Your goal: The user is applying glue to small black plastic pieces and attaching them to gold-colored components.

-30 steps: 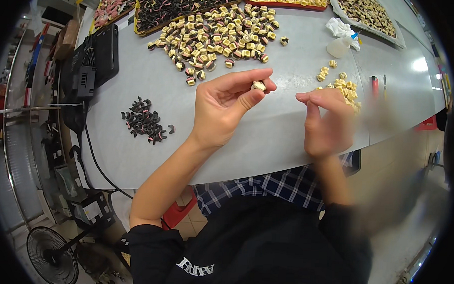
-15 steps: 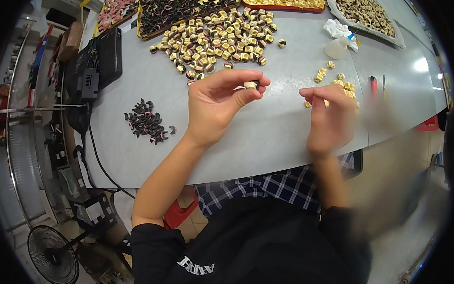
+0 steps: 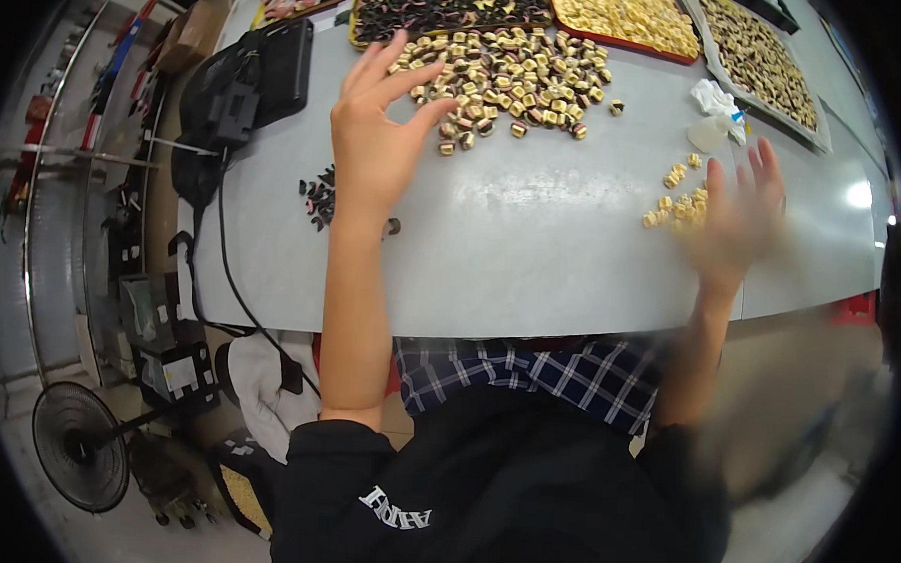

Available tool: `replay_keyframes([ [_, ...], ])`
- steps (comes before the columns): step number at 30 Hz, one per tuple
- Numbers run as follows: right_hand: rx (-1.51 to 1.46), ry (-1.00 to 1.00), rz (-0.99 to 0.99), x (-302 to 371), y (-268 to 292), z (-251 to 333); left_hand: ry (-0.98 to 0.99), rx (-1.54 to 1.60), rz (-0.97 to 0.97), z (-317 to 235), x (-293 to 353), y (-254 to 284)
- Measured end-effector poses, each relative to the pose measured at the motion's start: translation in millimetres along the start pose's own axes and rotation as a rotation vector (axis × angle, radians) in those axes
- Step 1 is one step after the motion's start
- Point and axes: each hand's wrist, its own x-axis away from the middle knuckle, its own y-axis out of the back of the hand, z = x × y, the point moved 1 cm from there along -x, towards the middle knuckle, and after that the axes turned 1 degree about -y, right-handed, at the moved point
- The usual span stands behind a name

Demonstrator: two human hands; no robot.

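Note:
My left hand [image 3: 384, 130] is open, thumb and fingers apart, with nothing visible between them. Its fingertips are at the left edge of a loose heap of small two-tone pieces [image 3: 537, 76], cream blocks with dark and pinkish curved sides. Below that hand, a little pile of dark crescent-shaped pieces [image 3: 317, 199] is partly covered by my left forearm. Over on the right, my right hand [image 3: 735, 222] is open too, its fingers spread and its palm blurred. It is beside and partly over a small group of plain cream pieces [image 3: 681, 207], some of them hidden behind it.
Along the far side are a yellow-edged tray of dark crescents, a red tray [image 3: 627, 46] of cream pieces and a pale tray [image 3: 777, 122] of two-tone ones. White tissue [image 3: 713, 96] and a translucent bottle [image 3: 709, 134] lie nearby. A black case [image 3: 284, 72] with cables occupies the left.
My left hand has let go of a cream-and-dark piece and moved away and left to the heap. The right hand has opened from a pinch, shifting right over the cream pieces. The view has shifted.

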Motion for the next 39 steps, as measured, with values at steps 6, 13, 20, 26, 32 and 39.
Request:
replay_keyframes([
  [6, 0.334, -0.155, 0.202, -14.7, 10.3, -37.7, 0.096, -0.420, 0.264, -23.7, 36.8, 55.0],
  [13, 0.277, -0.088, 0.321, -23.8, 4.2, -83.0, 0.029, -0.344, 0.418, -13.1, 71.7, 62.5],
  [20, 0.223, -0.100, 0.343, -28.8, 1.5, -94.4, 0.008, -0.261, 0.485, -2.5, 72.3, 60.0],
  [26, 0.274, -0.230, 0.376, -38.1, -2.7, -71.3, 0.140, -0.141, 0.499, -14.1, 65.7, 51.8],
  [32, 0.075, -0.195, 0.412, -49.6, -12.7, -54.6, 0.101, 0.632, 0.250, -27.6, 50.8, 3.9],
  [39, -0.440, -0.210, 0.529, -65.8, -27.5, -13.3, 0.416, 1.108, 0.383, -53.5, 38.9, -50.6],
])
